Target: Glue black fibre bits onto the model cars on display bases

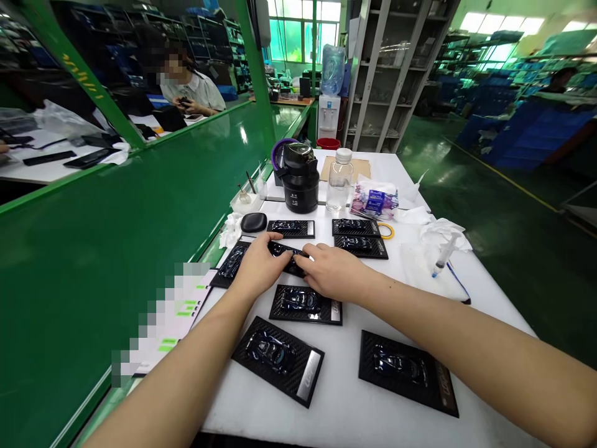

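Observation:
Both arms reach forward over the white table. My left hand (262, 264) closes on the left end of a dark model car on a black base (280, 249), thumb and fingers around it. From the other side my right hand (332, 271) grips the same model car, fingers curled at its right end. The hands cover much of it. Just below lies another model car on a carbon-patterned base (301, 300) with a silver nameplate. Nearer me are two more mounted model cars, one at left (273, 353) and one at right (401, 367).
More mounted cars (357, 246) lie farther back. Behind stand a black jug (301, 183), a clear bottle (339, 183) and a tissue pack (374, 199). A syringe (445, 256) lies on white cloth at right. A green partition (140, 249) borders the left; a person (196, 90) sits beyond.

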Motion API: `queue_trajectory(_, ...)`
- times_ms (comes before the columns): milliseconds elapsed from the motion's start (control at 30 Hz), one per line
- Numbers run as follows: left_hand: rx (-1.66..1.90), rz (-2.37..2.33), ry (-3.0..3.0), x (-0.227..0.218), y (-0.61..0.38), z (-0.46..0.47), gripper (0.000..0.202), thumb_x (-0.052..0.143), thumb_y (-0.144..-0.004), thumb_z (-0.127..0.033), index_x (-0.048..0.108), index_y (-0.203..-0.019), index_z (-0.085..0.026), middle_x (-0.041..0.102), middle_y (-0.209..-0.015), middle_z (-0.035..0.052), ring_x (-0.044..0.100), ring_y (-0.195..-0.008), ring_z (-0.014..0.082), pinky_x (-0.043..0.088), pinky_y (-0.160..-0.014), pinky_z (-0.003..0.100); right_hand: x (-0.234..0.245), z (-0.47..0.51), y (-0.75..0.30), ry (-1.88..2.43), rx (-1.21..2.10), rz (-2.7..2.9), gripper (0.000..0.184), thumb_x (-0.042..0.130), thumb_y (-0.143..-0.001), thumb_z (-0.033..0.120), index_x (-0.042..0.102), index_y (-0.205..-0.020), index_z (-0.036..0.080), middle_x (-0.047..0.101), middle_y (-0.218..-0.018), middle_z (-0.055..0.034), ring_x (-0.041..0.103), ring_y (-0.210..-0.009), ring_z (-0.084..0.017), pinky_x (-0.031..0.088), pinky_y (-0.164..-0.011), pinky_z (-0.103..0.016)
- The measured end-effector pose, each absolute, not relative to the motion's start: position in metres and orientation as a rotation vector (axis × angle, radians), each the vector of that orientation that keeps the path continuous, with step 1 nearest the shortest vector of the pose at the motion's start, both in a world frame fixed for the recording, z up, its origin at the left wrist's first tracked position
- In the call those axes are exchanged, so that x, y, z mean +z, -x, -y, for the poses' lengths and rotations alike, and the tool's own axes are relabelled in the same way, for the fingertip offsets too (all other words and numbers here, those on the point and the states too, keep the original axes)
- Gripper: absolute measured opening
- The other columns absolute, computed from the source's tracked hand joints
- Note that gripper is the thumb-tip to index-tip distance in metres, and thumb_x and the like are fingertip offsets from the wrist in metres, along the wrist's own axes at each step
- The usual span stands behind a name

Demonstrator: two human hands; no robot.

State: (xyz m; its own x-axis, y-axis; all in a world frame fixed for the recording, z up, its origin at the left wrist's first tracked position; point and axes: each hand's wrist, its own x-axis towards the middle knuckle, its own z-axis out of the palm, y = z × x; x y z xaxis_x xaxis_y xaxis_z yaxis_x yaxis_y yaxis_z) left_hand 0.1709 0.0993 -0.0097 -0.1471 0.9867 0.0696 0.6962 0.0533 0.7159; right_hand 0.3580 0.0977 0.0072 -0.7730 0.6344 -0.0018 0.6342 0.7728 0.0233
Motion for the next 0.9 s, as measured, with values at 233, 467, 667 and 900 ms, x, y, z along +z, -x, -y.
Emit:
queue_trajectory(233,0.929,-1.9,-1.689,-0.012,-0.176,-0.094,0.039,0.067,-0.075,-0.024,0.062,-0.113,-0.016,0.066,-0.123,0.0111,0.059,-0.119,0.0281,0.043,-0.109,0.043,0.004,-0.096,-0.358,-1.049,0.008,-2.996,0.036,0.045,-0.096,0.025,0.057,-0.129,0.014,0.055,-0.118,-0.0137,0.058,-0.103,-0.024,0.051,-0.087,-0.038)
queue_trajectory(467,0.891,-1.866,-1.7,-0.011,-0.171,-0.092,0.041,0.07,-0.074,-0.025,0.064,-0.115,-0.018,0.068,-0.122,0.0095,0.063,-0.114,0.0269,0.048,-0.103,0.039,0.001,-0.099,-0.362,-1.015,-0.024,-3.003,0.04,0.05,-0.095,0.028,0.056,-0.133,0.016,0.056,-0.117,-0.0144,0.06,-0.102,-0.026,0.052,-0.087,-0.04)
queue_trajectory(667,0.883,-1.861,-1.737,-0.012,-0.172,-0.095,0.037,0.066,-0.076,-0.025,0.064,-0.112,-0.016,0.068,-0.12,0.0116,0.061,-0.117,0.0292,0.046,-0.104,0.043,0.01,-0.089,-0.353,-1.156,-0.076,-2.928,0.034,0.045,-0.095,0.023,0.059,-0.124,0.016,0.054,-0.116,-0.0131,0.06,-0.101,-0.026,0.051,-0.083,-0.038)
queue_trajectory(900,0.667,-1.768,-1.948,-0.004,-0.164,-0.093,0.056,0.06,-0.07,-0.018,0.058,-0.126,-0.014,0.063,-0.13,0.0144,0.056,-0.125,0.0303,0.043,-0.109,0.043,0.011,-0.096,-0.359,-1.157,-0.226,-2.949,0.043,0.053,-0.093,0.029,0.057,-0.135,0.02,0.056,-0.118,-0.012,0.059,-0.107,-0.024,0.05,-0.093,-0.038)
